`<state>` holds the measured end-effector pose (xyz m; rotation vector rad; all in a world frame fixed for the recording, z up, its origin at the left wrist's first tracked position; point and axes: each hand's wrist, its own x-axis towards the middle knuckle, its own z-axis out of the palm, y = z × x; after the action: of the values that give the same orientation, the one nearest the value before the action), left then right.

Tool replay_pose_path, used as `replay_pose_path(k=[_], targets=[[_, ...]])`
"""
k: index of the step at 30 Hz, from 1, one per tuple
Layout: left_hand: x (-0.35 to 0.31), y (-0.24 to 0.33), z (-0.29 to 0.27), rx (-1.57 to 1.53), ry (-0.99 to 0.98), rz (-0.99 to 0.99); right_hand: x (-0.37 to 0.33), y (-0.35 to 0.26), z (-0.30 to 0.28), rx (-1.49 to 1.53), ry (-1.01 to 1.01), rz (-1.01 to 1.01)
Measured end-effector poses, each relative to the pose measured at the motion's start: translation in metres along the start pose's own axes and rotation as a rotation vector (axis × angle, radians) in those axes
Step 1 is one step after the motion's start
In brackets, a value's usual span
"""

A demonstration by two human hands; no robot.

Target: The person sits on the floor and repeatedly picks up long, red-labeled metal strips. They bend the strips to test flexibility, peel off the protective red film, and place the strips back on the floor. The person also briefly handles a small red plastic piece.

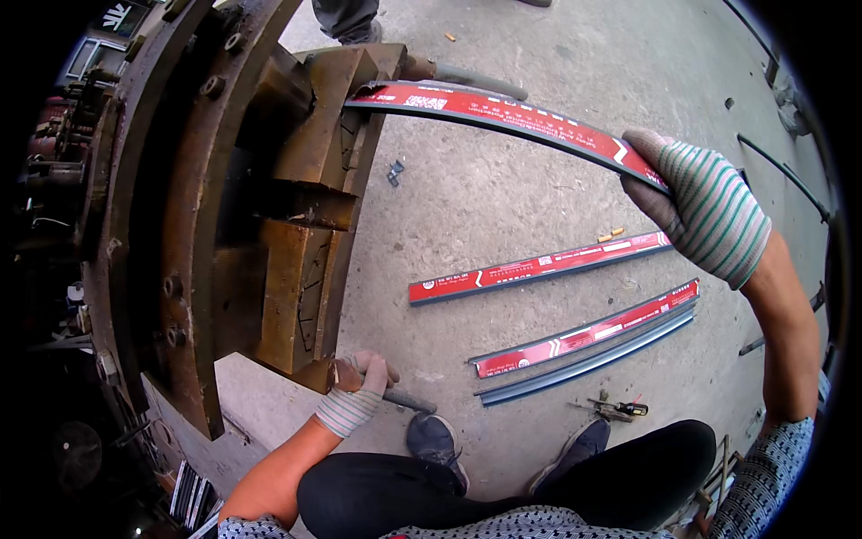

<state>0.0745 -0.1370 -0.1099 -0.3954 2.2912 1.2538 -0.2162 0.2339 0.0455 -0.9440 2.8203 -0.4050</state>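
Observation:
My right hand (714, 202), in a striped knit work glove, is closed round the right end of a long metal profile strip (503, 117) with red printed film. The strip's far end rests at the upper die block (328, 117) of a heavy, rusty press machine (193, 234). Wrapped round a grey rod handle (413, 402) at the machine's lower corner is my gloved left hand (359, 391). Between the upper block and the lower die block (301, 296) is a dark gap. Whether the strip's end sits inside a slot is hard to see.
On the concrete floor lie a red-filmed strip (539, 268), a second one (588, 332) and a bare grey profile (588, 359). Hand tools (620, 409) lie by my right shoe (575, 454). A second rod handle (485, 81) sticks out at the machine's top. Another person's leg (348, 18) stands beyond.

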Motion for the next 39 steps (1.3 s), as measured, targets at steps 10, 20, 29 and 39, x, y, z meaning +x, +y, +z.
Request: replay_pose_path(k=[10,20,29,39], targets=[[0.001,0.008,-0.002,0.012,0.019,-0.05,0.024,-0.008,-0.002,-0.106,-0.113,-0.001],[0.003,-0.002,0.004,-0.057,0.028,-0.047,0.024,-0.007,0.004,-0.11,-0.075,0.026],[0.005,0.012,0.005,-0.07,0.115,-0.095,0.023,-0.014,-0.002,-0.081,-0.112,0.057],[0.008,0.012,0.011,-0.122,0.18,-0.061,0.02,-0.012,0.003,-0.043,-0.069,0.054]])
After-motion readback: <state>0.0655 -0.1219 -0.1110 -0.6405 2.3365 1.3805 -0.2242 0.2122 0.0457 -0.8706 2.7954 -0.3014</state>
